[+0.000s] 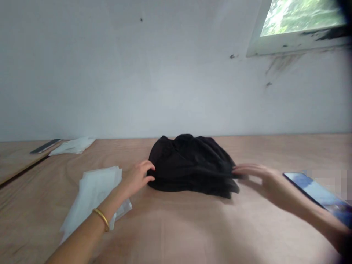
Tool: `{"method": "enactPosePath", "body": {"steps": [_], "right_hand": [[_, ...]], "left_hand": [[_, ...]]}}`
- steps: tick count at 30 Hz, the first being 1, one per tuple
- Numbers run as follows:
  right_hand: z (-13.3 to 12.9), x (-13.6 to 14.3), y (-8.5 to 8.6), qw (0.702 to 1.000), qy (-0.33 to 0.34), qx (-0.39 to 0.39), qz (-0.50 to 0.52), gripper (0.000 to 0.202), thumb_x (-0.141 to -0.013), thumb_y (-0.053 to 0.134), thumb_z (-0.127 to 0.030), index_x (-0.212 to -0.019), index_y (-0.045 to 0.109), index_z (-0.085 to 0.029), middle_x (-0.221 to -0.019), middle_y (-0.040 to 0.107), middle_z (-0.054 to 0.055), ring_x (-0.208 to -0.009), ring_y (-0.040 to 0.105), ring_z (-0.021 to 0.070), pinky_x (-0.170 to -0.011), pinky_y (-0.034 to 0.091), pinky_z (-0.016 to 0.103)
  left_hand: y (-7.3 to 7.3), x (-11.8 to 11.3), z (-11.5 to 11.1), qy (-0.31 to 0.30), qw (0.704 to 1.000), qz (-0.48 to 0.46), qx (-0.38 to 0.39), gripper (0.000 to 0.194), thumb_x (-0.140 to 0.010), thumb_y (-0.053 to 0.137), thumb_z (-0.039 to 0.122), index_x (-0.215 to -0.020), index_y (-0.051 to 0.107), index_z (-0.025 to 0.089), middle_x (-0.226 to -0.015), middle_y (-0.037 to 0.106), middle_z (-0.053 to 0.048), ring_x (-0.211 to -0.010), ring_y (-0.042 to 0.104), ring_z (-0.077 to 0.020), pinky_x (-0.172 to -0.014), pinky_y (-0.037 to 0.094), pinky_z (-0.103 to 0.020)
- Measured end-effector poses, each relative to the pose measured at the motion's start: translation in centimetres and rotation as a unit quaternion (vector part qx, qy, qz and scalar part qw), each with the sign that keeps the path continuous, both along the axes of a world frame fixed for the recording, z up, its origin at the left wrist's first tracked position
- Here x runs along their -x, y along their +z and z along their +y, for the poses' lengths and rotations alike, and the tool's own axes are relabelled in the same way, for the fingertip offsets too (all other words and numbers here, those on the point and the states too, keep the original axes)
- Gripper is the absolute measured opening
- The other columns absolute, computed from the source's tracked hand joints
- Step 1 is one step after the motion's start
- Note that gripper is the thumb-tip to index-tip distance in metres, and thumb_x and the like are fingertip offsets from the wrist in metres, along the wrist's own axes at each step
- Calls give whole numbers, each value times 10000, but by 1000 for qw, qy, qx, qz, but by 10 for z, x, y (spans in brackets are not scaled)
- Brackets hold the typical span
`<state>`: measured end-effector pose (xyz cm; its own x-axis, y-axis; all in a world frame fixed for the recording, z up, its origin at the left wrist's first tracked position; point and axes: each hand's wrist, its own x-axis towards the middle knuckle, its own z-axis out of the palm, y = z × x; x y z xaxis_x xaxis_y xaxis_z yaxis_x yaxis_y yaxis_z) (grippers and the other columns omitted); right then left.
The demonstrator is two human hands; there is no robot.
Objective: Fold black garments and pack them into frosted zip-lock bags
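Observation:
A heap of black cloth (pixel 189 165) lies in the middle of the wooden table, its layers stacked and loosely folded. My left hand (pixel 139 177), with a gold bangle on the wrist, touches the cloth's left edge, thumb and fingers curved apart. At the right edge my right hand (pixel 255 175) has a dark corner of the cloth between its fingers and thumb; this hand is slightly blurred.
White sheets or thin bags (pixel 93 190) lie at the left, partly behind my left forearm. Farther back are more white sheets (pixel 73 146) and a dark flat object (pixel 45 146). A phone-like device (pixel 316 192) lies at the right. A wall (pixel 165 80) rises behind the table (pixel 178 227).

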<state>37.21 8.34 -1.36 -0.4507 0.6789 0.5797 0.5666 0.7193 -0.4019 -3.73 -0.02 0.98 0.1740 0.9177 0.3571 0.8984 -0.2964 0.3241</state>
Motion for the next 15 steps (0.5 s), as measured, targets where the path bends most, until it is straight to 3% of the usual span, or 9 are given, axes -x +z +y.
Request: {"method": "enactPosePath", "body": {"steps": [3,6,9,15], "right_hand": [[-10,15,-48,996,-9,6,-88,382,-849,587,-402,-1203,627,-266,-1288,610,106,-1170,565,319,-900,509,494],[-12,41,-78,982,-37,14,-184,522,-882,542,-323,-1394,445,-311,-1489,404,95,-1360,344,342,-973,428,554],[9,64,-98,975,-61,34,-210,468,-911,474,-265,-1372,472,-348,-1467,443,63,-1372,320,343,-1006,364,593],[93,87,-113,976,-112,46,-179,424,-922,440,-274,-1332,522,-346,-1431,489,51,-1372,322,316,-1036,336,557]], "left_hand": [[-47,-1,-6,-7,998,44,42,581,-722,724,159,-1263,563,297,-1414,497,-63,-1317,416,-292,-1066,362,-489],[-77,-3,5,-11,996,73,56,521,-860,525,83,-1328,511,311,-1481,420,-33,-1403,283,-260,-1119,301,-476],[-93,-4,32,-6,995,82,56,483,-916,357,46,-1305,549,260,-1440,477,-46,-1388,322,-230,-1124,316,-433],[-105,-8,110,24,996,76,39,480,-910,327,43,-1285,569,219,-1440,475,-57,-1380,345,-218,-1117,336,-438]]}}
